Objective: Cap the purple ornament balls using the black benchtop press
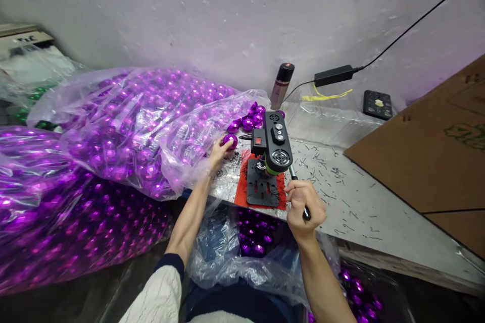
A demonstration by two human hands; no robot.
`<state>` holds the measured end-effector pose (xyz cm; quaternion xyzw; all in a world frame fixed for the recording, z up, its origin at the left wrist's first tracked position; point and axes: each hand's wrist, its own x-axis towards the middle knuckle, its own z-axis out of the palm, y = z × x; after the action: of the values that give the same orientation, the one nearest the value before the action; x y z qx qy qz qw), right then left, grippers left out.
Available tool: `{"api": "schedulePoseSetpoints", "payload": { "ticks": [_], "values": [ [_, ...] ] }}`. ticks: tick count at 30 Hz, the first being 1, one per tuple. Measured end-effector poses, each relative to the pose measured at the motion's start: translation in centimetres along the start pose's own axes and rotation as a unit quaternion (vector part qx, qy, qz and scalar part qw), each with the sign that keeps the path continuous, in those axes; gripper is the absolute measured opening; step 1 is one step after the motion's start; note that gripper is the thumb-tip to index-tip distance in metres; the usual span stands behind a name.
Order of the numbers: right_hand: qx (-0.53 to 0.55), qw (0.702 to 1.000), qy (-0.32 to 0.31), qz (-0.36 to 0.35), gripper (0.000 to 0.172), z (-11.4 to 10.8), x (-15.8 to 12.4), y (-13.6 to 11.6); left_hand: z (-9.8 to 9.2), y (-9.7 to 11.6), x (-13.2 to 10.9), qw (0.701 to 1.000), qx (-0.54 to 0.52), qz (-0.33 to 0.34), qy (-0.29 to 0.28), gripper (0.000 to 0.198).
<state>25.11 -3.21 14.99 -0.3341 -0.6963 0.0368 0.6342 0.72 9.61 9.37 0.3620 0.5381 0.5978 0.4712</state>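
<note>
A small black bench press (273, 149) stands on a black base plate (261, 189) over a red mat on the worktable. My right hand (304, 207) is closed round the machine's lever handle (299, 194) at its lower right. My left hand (219, 154) reaches to the left of the machine, fingers closed on a shiny purple ball (230, 140). More loose purple balls (250, 120) lie behind it at the mouth of a big clear plastic bag (125, 126) full of them.
Another full bag of purple balls (56, 222) lies lower left, and an open bag (257, 237) sits below the table edge. Small metal bits (326, 176) litter the tabletop. A cardboard sheet (428, 156) leans at right. A bottle (282, 85), power adapter (333, 75) and black pad (377, 104) stand by the wall.
</note>
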Motion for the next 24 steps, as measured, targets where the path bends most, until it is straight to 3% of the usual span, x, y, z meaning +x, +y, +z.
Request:
{"api": "schedulePoseSetpoints", "payload": {
  "ticks": [7,10,13,17,24],
  "values": [
    [0.0,1.0,0.012,0.008,0.028,0.0,0.6,-0.4,-0.5,-1.1,-6.7,0.975,-0.147,-0.151,-0.074,0.027],
    [0.0,1.0,0.014,0.009,0.029,0.1,0.8,-0.4,0.4,-1.5,-8.5,0.958,-0.214,-0.165,-0.094,0.033],
    [-0.001,1.0,0.014,0.008,0.028,0.1,0.8,-0.4,1.9,-2.2,-9.7,0.971,-0.177,-0.134,-0.089,0.043],
    [-0.009,1.0,0.016,0.022,0.028,0.2,1.1,-0.7,3.5,-3.6,-10.9,0.993,-0.049,-0.047,-0.098,0.055],
    [-0.007,0.998,0.021,0.052,0.033,0.2,2.8,-1.6,4.5,-5.2,-12.3,0.981,0.146,0.078,-0.098,0.055]
  ]
}}
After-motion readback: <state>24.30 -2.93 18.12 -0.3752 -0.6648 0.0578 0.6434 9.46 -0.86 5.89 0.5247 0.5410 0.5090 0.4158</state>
